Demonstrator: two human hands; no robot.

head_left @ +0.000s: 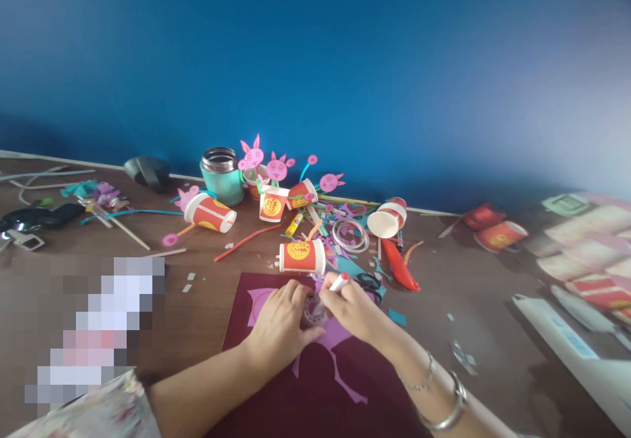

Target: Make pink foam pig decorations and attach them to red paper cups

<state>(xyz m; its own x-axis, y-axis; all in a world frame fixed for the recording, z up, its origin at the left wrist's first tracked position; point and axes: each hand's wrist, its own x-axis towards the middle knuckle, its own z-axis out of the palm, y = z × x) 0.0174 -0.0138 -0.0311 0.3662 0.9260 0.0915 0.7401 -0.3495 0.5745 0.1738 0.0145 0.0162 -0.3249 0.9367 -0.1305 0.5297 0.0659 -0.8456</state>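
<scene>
My right hand (352, 310) is closed around a white marker with a red end (339, 283), its tip pointing down to the middle of a round whitish ring (311, 312). With thumb and fingers on either side, my left hand (280, 319) grips that ring against cut pink-purple paper (336, 333). The ring looks like a tape roll, though its kind is not certain. Beneath the paper lies a dark maroon board (266, 385). A round outline shows on the paper left of my left hand. My fingers partly hide the ring and the marker's tip.
Just beyond the board lies a red paper cup (302, 257). Behind are cups with pink paper animal faces (277, 168), a teal thermos (221, 178), a yellow glue stick (294, 225) and white tape rings (350, 235). Dark scissors (369, 285) and a red balloon-like piece (400, 267) lie right.
</scene>
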